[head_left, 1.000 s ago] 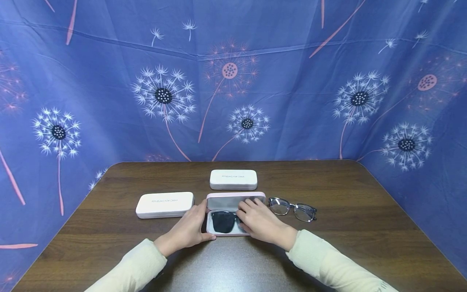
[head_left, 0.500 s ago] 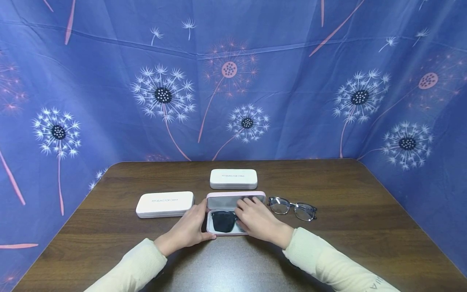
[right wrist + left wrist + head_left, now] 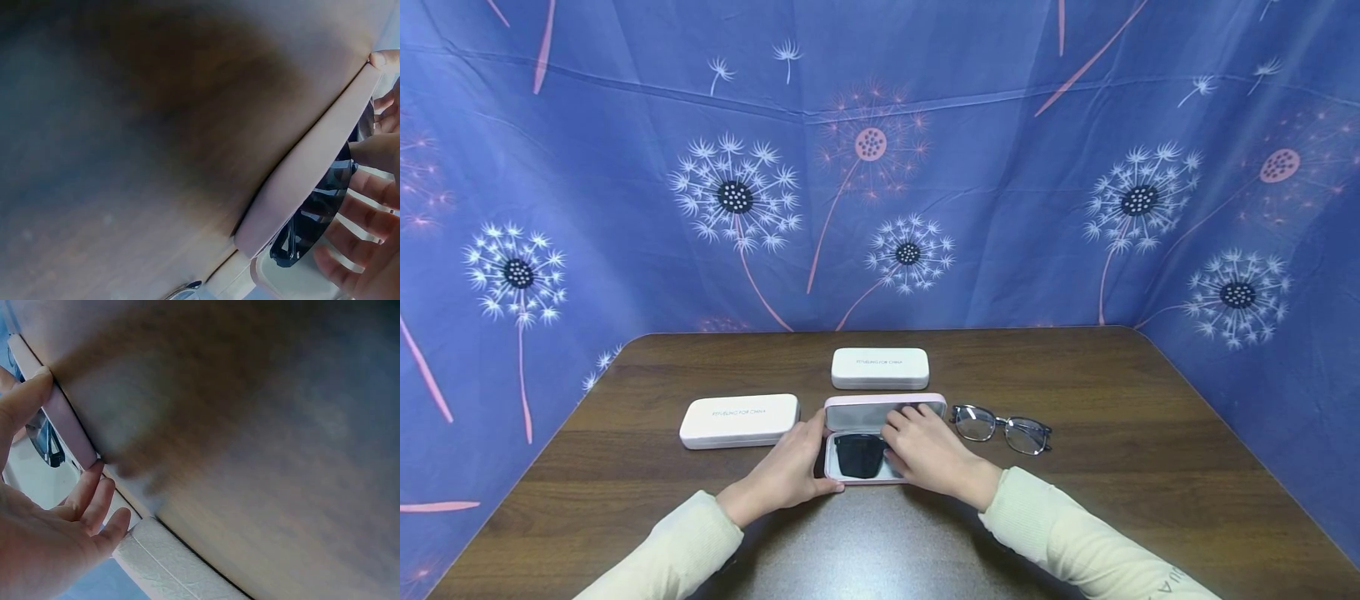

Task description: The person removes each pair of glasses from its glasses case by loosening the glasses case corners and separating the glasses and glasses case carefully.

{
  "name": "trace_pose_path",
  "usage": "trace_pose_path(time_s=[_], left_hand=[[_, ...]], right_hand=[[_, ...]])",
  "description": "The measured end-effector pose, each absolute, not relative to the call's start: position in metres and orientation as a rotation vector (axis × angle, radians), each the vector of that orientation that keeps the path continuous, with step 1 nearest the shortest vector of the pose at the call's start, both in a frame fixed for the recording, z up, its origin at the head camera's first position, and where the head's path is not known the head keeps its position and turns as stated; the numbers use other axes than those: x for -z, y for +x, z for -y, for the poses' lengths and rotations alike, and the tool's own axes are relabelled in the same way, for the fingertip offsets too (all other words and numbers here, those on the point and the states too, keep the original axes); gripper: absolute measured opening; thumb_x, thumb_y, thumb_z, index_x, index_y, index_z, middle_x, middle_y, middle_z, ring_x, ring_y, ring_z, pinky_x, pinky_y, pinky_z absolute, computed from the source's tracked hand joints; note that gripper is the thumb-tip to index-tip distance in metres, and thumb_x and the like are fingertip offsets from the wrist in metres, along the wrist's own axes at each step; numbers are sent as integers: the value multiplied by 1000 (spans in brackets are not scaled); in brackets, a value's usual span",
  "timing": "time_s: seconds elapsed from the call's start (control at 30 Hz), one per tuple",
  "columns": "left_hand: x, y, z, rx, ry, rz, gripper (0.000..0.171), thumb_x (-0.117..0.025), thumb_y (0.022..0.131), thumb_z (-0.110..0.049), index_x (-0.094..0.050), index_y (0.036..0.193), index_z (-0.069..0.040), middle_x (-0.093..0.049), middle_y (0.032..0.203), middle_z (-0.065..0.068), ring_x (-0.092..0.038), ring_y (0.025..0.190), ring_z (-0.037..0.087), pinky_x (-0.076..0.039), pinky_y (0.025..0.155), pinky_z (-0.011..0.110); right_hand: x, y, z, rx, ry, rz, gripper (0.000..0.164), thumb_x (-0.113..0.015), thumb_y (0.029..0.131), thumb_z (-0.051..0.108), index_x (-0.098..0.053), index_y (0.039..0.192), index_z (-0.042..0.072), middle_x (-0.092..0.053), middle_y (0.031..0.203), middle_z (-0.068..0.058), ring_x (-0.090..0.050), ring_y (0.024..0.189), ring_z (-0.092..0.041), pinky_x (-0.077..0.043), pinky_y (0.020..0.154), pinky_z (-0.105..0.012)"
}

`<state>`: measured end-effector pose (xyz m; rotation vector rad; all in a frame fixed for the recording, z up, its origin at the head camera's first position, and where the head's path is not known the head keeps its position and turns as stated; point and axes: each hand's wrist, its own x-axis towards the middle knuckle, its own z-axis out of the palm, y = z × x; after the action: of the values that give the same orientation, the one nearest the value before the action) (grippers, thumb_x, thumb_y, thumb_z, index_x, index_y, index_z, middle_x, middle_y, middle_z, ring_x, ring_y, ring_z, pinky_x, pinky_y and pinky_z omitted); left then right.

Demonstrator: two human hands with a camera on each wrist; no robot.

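Dark-lensed sunglasses (image 3: 859,456) sit in the tray of an opened pink glasses case (image 3: 850,417), whose grey-lined lid stands raised at the back. My left hand (image 3: 786,471) holds the case's left end, thumb on the front edge and fingers along the side. Over the right half of the case, my right hand (image 3: 932,454) pinches the sunglasses near the bridge and hides the right lens in the head view. In the right wrist view, the sunglasses (image 3: 319,206) lie just behind the case's pink front wall (image 3: 306,169), thumb and fingers at them.
A closed white glasses case (image 3: 741,421) lies left of the left hand, another white case (image 3: 880,368) behind the pink one. Clear-lensed eyeglasses (image 3: 1000,429) rest on the brown table (image 3: 1150,467) to the right. A blue dandelion-print cloth (image 3: 1000,183) hangs behind the table.
My right hand has shifted slightly left over the sunglasses. The left hand, the cases and the clear eyeglasses have kept their places.
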<state>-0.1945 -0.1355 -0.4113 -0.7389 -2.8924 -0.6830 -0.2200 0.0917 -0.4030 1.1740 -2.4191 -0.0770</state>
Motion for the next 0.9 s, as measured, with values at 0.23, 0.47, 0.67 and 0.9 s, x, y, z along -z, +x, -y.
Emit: trace_pose_path(time_s=[0.23, 0.47, 0.67, 0.9], left_hand=[[412, -195, 136, 685, -743, 2887, 101, -83, 62, -34, -27, 136, 8, -59, 112, 10, -53, 102, 24, -40, 94, 45], [412, -195, 136, 681, -744, 2884, 101, -83, 62, -32, -27, 135, 11, -59, 111, 13, -53, 102, 25, -41, 93, 45], [412, -195, 136, 682, -745, 2878, 100, -83, 62, -31, -28, 134, 12, -59, 109, 13, -53, 100, 24, -42, 92, 45], [413, -195, 137, 676, -752, 2870, 100, -84, 62, -32, -29, 134, 10, -60, 108, 11, -53, 99, 23, -42, 91, 44]], right_hand=[[403, -219, -91, 53, 1168, 2430, 13, -65, 78, 28, -62, 83, 16, -61, 83, 4, -55, 78, -16, -41, 66, -29], [403, -219, -90, 38, 1152, 2425, 12, -66, 77, 27, -62, 83, 17, -62, 82, 5, -56, 75, -15, -41, 66, -29], [403, -219, -90, 31, 1144, 2421, 12, -66, 77, 27, -61, 81, 17, -61, 79, 5, -55, 73, -15, -40, 65, -28], [401, -219, -90, 21, 1120, 2436, 12, -65, 77, 25, -62, 83, 16, -62, 80, 5, -55, 73, -15, -41, 65, -29]])
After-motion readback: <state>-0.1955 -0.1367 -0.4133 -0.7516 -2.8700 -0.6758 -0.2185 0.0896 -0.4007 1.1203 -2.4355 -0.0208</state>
